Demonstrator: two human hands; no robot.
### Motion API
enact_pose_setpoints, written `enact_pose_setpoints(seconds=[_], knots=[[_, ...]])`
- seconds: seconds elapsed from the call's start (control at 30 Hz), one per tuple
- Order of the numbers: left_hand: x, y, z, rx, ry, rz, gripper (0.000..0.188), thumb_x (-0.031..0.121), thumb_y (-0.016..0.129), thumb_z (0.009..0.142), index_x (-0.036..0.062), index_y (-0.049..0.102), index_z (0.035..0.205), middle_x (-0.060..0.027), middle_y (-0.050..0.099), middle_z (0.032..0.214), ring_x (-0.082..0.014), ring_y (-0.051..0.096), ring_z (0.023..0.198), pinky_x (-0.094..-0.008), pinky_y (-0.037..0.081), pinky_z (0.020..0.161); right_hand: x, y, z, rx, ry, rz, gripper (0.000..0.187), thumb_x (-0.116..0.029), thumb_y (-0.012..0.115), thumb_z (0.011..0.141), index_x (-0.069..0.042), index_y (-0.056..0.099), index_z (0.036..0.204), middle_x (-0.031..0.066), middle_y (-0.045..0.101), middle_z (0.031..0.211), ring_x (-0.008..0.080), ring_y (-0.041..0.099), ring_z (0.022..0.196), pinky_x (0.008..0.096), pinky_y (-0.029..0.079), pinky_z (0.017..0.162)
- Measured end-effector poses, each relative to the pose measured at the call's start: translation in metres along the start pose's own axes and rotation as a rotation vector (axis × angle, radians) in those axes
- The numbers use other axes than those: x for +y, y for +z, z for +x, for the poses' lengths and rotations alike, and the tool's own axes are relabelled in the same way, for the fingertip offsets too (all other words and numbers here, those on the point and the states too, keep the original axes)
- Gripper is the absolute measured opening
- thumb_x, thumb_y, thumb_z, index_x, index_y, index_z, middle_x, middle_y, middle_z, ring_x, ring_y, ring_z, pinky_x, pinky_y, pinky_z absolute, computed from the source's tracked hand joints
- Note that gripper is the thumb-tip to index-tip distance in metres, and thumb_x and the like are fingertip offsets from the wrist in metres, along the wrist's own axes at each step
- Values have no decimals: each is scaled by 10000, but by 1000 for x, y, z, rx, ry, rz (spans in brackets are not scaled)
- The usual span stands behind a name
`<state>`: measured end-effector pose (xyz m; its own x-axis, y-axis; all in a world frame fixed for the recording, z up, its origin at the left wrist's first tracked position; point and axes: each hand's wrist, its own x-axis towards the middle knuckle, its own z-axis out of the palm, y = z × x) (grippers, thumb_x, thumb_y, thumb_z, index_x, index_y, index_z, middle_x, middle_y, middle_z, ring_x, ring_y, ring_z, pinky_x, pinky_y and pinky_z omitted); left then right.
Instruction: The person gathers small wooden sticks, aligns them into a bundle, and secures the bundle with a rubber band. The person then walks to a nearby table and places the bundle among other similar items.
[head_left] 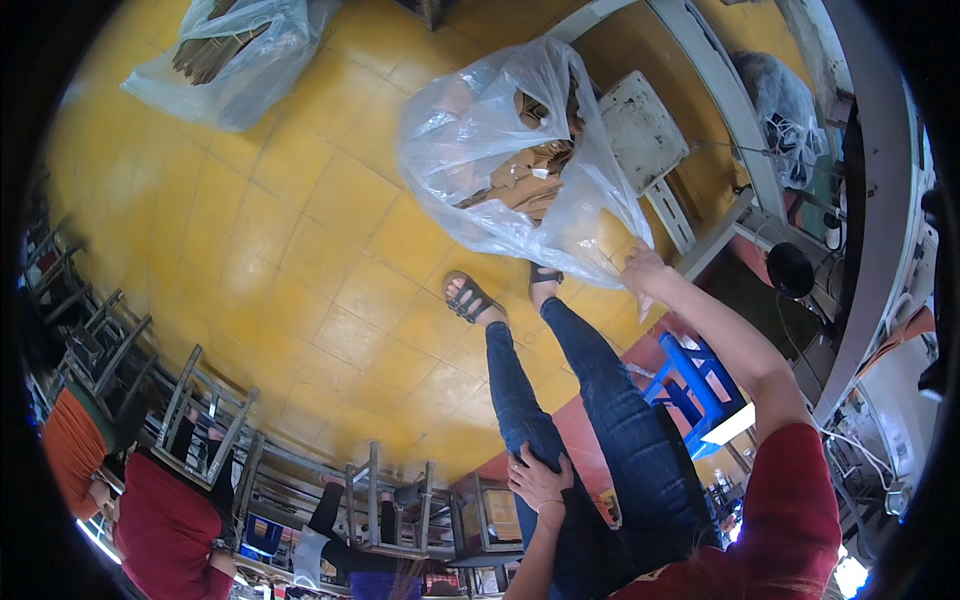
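Observation:
A large clear plastic bag (445, 150) stands on the floor in front of my feet, its mouth spread wide. Inside lie brown pieces (515, 190) that look like cut cardboard or leather. My right hand (643, 275) reaches forward and is closed on the bag's near right rim, which stretches up to the fingers. My left hand (540, 476) lies flat on my left thigh, fingers apart and holding nothing.
Another clear bag (240, 85) with brown strips sits at the far left. A blue plastic stool (690, 390) is by my right leg. Right of the bag are a worn white board (642, 133) and a machine table frame (735, 100). Seated people and metal stools (205, 425) line the lower left.

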<state>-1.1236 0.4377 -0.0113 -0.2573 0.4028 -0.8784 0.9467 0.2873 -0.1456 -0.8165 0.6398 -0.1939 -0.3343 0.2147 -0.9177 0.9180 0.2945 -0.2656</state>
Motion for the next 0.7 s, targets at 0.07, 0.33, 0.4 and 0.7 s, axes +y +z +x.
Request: enact_pose_setpoints(seconds=[0.07, 0.33, 0.4, 0.7], knots=[[5, -3, 0, 1, 5, 13, 804, 471, 667, 691, 91, 363, 1332, -248, 407, 1331, -401, 393, 1232, -511, 318, 1005, -3, -18, -14, 165, 11, 93, 611, -570, 690, 684, -21, 699, 953, 169, 680, 953, 314, 612, 1009, 455, 369, 997], [18, 0, -2, -10, -28, 24, 762, 466, 649, 698, 102, 389, 1314, -248, 405, 1341, -374, 377, 1249, -483, 294, 1020, -14, -104, 104, 693, 302, 529, 287, -263, 587, 852, -87, 626, 1076, 229, 488, 1271, 347, 476, 1176, 468, 439, 895], [20, 2, -3, 8, -25, 15, 757, 468, 647, 694, 108, 395, 1310, -245, 408, 1338, -373, 381, 1244, -481, 292, 1022, -23, -93, 145, 410, 286, 334, 403, -206, 608, 826, -186, 574, 1227, 213, 330, 1447, 327, 350, 1320, 497, 381, 979], [25, 8, -5, 66, -27, 6, 753, 491, 646, 682, 130, 408, 1298, -229, 415, 1337, -361, 382, 1251, -465, 293, 1021, -55, -1, 177, 358, 355, 86, 621, -249, 434, 906, -171, 217, 1483, 170, 11, 1560, 331, 72, 1439, 516, 175, 1118]])
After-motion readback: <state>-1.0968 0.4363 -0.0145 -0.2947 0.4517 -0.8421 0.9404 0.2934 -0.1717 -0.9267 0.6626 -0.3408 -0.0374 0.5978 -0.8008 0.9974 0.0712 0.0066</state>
